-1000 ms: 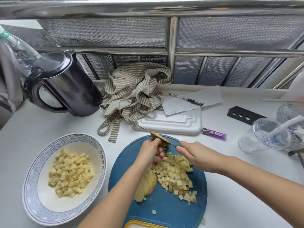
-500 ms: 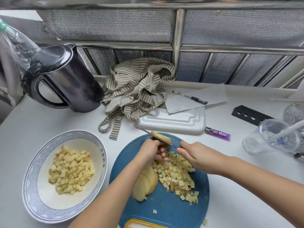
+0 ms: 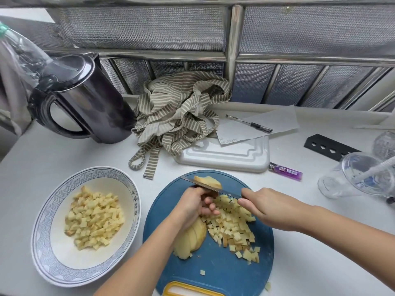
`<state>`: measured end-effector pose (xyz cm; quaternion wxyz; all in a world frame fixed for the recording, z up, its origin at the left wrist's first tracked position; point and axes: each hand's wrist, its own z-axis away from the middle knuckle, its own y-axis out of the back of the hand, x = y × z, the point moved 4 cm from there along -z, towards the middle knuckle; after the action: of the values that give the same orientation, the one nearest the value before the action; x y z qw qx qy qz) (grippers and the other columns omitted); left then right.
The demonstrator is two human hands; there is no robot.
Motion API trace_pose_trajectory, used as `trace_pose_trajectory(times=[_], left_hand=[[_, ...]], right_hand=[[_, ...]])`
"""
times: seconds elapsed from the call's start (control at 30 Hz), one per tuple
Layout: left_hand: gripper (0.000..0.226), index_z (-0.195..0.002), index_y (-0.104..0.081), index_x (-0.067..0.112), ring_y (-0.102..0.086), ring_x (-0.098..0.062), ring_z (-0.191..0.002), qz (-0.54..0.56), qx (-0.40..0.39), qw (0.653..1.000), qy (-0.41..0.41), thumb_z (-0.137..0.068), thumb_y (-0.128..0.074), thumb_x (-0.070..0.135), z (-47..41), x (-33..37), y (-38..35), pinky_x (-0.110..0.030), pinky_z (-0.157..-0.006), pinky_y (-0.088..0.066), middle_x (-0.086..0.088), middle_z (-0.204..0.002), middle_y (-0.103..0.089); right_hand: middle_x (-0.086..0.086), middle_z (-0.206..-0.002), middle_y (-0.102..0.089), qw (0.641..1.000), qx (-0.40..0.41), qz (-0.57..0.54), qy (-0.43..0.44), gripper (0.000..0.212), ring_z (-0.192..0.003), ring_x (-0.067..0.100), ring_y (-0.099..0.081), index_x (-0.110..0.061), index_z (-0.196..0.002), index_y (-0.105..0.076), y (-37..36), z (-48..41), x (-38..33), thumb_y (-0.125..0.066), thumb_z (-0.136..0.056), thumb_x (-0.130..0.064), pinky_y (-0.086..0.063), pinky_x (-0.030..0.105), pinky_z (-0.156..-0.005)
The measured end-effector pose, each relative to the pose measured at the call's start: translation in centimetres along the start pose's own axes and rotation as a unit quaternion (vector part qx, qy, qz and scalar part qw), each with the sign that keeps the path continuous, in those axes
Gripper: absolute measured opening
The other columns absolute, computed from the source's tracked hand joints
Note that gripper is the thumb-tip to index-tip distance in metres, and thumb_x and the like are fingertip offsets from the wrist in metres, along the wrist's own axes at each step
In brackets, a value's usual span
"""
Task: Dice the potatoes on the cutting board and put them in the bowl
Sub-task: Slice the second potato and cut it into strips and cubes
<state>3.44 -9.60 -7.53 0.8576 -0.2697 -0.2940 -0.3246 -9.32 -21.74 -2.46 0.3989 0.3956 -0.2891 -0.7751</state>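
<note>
Diced potato and slices were spread on the cutting board, more dice were held in the bowl at its left, and at the board's far edge a potato piece was gripped by the left hand and crossed by the knife clamped in the right hand.

Location: a domestic kitchen worktop. Indicators: white counter, black electric kettle far left, striped apron beside it, bowl of diced potato near left, blue cutting board, barred window behind.
</note>
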Motion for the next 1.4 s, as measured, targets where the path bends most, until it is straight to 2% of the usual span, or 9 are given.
trace_pose_trajectory(times=[0.23,0.33,0.53,0.7,0.83,1.03,1.13,1.27,1.4], left_hand=[[0.024,-0.083,-0.059,-0.002,-0.05,-0.016,-0.045,-0.074,-0.048,0.996,0.016,-0.095,-0.038,0.003,1.3,-0.5,-1.8,-0.034,-0.057,-0.056,-0.001,-0.051,-0.036],[0.021,-0.088,-0.057,-0.005,-0.054,-0.016,-0.046,-0.073,-0.034,0.997,0.022,-0.095,-0.039,0.004,1.7,-0.6,-2.3,-0.035,-0.06,-0.058,-0.003,-0.051,-0.044],[0.021,-0.099,-0.062,-0.004,-0.056,-0.014,-0.05,-0.089,-0.027,0.996,0.002,-0.098,-0.05,0.012,2.5,0.7,1.2,-0.024,-0.048,-0.053,-0.004,-0.059,-0.05],[0.02,-0.098,-0.061,0.002,-0.053,-0.012,-0.054,-0.141,-0.004,0.99,-0.018,-0.1,-0.048,0.017,2.8,3.3,2.5,-0.02,-0.045,-0.048,-0.002,-0.068,-0.05],[0.015,-0.094,-0.053,0.003,-0.052,-0.012,-0.051,-0.155,-0.001,0.988,0.001,-0.099,-0.048,0.016,2.8,4.6,2.2,-0.02,-0.045,-0.045,-0.004,-0.071,-0.045],[0.016,-0.084,-0.057,0.009,-0.06,-0.012,-0.064,-0.303,-0.053,0.951,0.04,-0.097,-0.055,0.017,6.2,3.0,4.9,-0.02,-0.059,-0.049,-0.001,-0.069,-0.057],[0.015,-0.088,-0.059,0.009,-0.062,-0.017,-0.074,-0.395,-0.079,0.912,0.073,-0.096,-0.057,0.021,7.8,1.5,6.6,-0.025,-0.072,-0.051,-0.002,-0.073,-0.064],[0.008,-0.099,-0.058,0.012,-0.063,-0.009,-0.073,-0.457,-0.082,0.881,0.089,-0.098,-0.053,0.019,9.7,-0.1,7.5,-0.019,-0.071,-0.053,-0.002,-0.086,-0.063],[0.008,-0.095,-0.059,0.012,-0.064,-0.011,-0.076,-0.453,-0.029,0.889,0.053,-0.097,-0.056,0.019,9.0,-0.3,8.0,-0.019,-0.071,-0.054,-0.004,-0.088,-0.065]], right_hand=[[-0.005,-0.066,-0.04,1.0,0.017,0.02,0.017,0.034,-0.066,0.019,-0.043,-0.021,-0.091,-0.034,-0.5,-2.1,-1.3,-0.019,-0.103,-0.049,-0.032,0.033,-0.064],[-0.005,-0.066,-0.041,0.999,0.026,0.016,0.01,0.034,-0.064,0.017,-0.042,-0.021,-0.089,-0.035,-0.2,-2.9,-1.2,-0.02,-0.104,-0.048,-0.033,0.033,-0.063],[-0.001,-0.067,-0.049,0.995,0.052,-0.075,0.032,0.039,-0.061,0.01,-0.045,-0.022,-0.085,-0.042,0.8,-2.6,-0.9,-0.023,-0.101,-0.051,-0.031,0.031,-0.061],[0.0,-0.072,-0.053,0.986,0.116,-0.121,0.002,0.043,-0.067,0.014,-0.052,-0.025,-0.08,-0.044,2.7,-1.9,0.4,-0.022,-0.092,-0.059,-0.041,0.033,-0.065],[-0.001,-0.066,-0.05,0.97,0.156,-0.179,-0.056,0.038,-0.063,0.015,-0.047,-0.02,-0.076,-0.044,2.8,-0.4,1.6,-0.032,-0.101,-0.046,-0.037,0.032,-0.062],[0.0,-0.066,-0.051,0.963,0.166,-0.191,-0.09,0.041,-0.063,0.016,-0.048,-0.014,-0.078,-0.046,1.2,2.0,2.0,-0.033,-0.101,-0.045,-0.038,0.034,-0.064],[0.003,-0.069,-0.054,0.962,0.167,-0.195,-0.093,0.043,-0.065,0.019,-0.051,-0.012,-0.078,-0.047,0.3,2.2,1.1,-0.033,-0.102,-0.045,-0.04,0.035,-0.065],[0.003,-0.067,-0.054,0.957,0.173,-0.217,-0.083,0.042,-0.065,0.021,-0.052,-0.011,-0.078,-0.045,-0.8,2.6,-0.9,-0.035,-0.102,-0.044,-0.041,0.035,-0.065],[0.001,-0.066,-0.053,0.943,0.19,-0.256,-0.096,0.04,-0.061,0.017,-0.048,-0.014,-0.075,-0.044,-1.8,3.3,-2.2,-0.037,-0.101,-0.044,-0.042,0.035,-0.064]])
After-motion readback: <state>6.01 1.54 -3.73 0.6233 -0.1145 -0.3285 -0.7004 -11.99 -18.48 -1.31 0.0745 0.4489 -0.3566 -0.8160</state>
